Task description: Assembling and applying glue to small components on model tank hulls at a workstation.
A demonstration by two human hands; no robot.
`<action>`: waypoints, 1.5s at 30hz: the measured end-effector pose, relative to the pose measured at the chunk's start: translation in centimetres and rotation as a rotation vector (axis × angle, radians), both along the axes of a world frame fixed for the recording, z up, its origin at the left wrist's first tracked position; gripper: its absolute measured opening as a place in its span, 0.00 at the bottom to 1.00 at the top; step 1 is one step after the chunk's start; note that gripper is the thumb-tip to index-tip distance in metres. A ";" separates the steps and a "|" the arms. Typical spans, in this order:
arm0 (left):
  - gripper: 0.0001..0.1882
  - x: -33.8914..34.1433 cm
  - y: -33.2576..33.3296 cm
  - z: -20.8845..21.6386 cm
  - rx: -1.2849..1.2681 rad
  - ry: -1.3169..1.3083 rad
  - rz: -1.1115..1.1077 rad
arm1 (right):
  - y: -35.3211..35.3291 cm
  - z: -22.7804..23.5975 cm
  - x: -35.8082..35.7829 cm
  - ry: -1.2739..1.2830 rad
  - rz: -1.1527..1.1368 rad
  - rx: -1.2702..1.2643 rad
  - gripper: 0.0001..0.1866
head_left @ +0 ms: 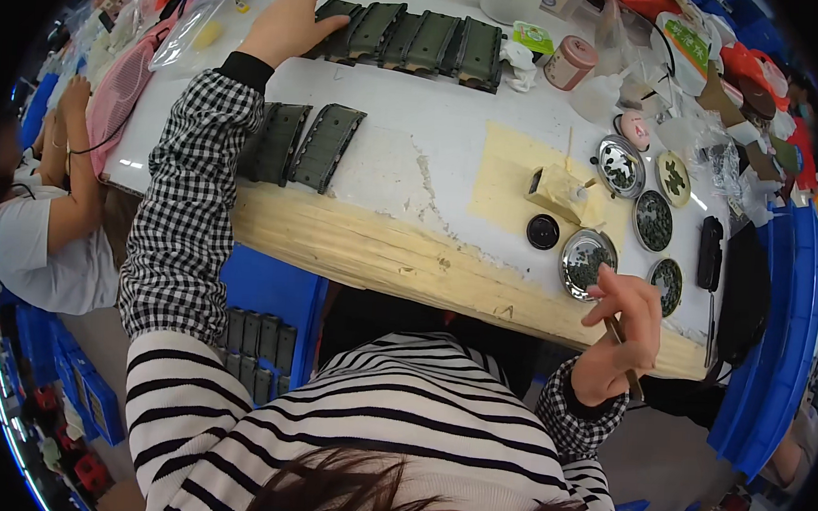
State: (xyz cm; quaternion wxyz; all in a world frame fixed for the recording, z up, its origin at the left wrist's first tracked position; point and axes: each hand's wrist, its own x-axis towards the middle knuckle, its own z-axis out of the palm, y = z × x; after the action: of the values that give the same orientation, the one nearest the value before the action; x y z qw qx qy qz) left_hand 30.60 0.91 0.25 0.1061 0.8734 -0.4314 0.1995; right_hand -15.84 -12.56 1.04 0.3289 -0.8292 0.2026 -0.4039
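At the far left a second person (pixel 41 224) in a white top sits at the end of the surface (pixel 434 154), a white top with a pale wooden front edge. Left of the yellow patch (pixel 516 182), which serves as the landmark here, a pink mesh bag (pixel 124 84) and a clear plastic bag (pixel 191 29) lie by the surface's left end. Below that end stand blue bins (pixel 271 289), with dark green pieces stacked upright in one (pixel 258 345).

The left hand (pixel 287 25) reaches far up and left of the patch, its fingers spread and resting on the end of a row of dark green panels (pixel 413 38) along the back edge. Two more panels (pixel 301 144) lie loose, left of the patch and nearer the front edge.

On the patch sits a small tan block (pixel 555 191), with a black round lid (pixel 543 231) at the patch's lower edge. Above the patch stands a pink-lidded jar (pixel 571 62). Right of the patch, round metal dishes (pixel 621 165) holding small dark parts are clustered together. Just below them, off the front edge, the right hand (pixel 624 334) is raised, fingers curled loosely round a thin brown stick (pixel 626 353). Further right lie a black flat case (pixel 711 252), packets and more blue bins (pixel 778 353).
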 end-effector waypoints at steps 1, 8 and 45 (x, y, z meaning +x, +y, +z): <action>0.26 0.3 -0.7 -0.3 0.070 -0.024 -0.004 | -0.6 0.1 -0.3 -0.007 -0.050 -0.035 0.51; 0.22 1.6 -1.0 -1.0 0.099 -0.104 -0.046 | -2.9 1.3 -4.3 0.086 -0.074 0.152 0.41; 0.14 -30.3 0.2 -0.7 -0.491 2.023 -0.458 | -2.0 1.7 1.7 0.030 0.486 -0.400 0.17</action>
State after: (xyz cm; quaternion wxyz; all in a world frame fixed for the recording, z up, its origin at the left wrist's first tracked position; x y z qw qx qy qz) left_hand 0.34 1.14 -0.45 0.6234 0.4856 -0.2448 -0.5618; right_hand -14.10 -14.60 2.79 0.2431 -0.9075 -0.0804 -0.3331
